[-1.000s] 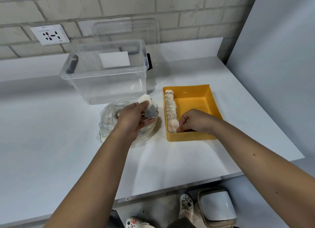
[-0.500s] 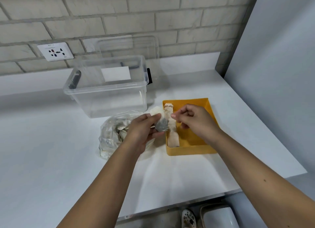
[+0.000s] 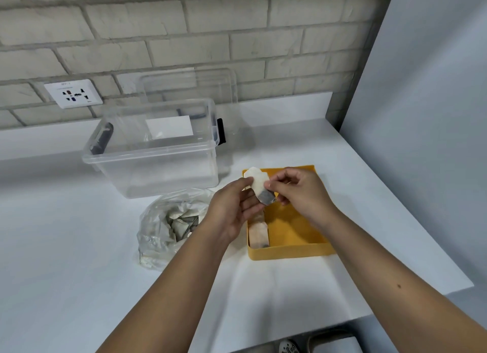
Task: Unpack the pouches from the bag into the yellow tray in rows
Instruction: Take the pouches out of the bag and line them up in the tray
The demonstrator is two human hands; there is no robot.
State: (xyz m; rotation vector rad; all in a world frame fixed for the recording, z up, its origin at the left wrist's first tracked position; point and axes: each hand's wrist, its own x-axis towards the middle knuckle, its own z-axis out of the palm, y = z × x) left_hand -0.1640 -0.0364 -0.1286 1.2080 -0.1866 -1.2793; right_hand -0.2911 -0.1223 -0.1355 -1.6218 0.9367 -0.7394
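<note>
A white pouch (image 3: 259, 186) with a dark lower end is held up over the yellow tray's (image 3: 290, 253) left edge. My left hand (image 3: 232, 210) grips it from the left and my right hand (image 3: 297, 191) pinches its right side. A row of pouches (image 3: 258, 232) lies along the tray's left wall, partly hidden by my hands. The clear plastic bag (image 3: 168, 226) with several more pouches lies on the table left of the tray.
A clear plastic storage box (image 3: 152, 152) stands behind the bag, its lid (image 3: 189, 89) leaning on the brick wall. A wall socket (image 3: 73, 93) is at the back left. A grey panel (image 3: 421, 115) bounds the table on the right; the table's front edge is near.
My left hand lifted the pouch from the bag toward the tray. My right hand left the row in the tray and rose to meet the pouch, now pinching it.
</note>
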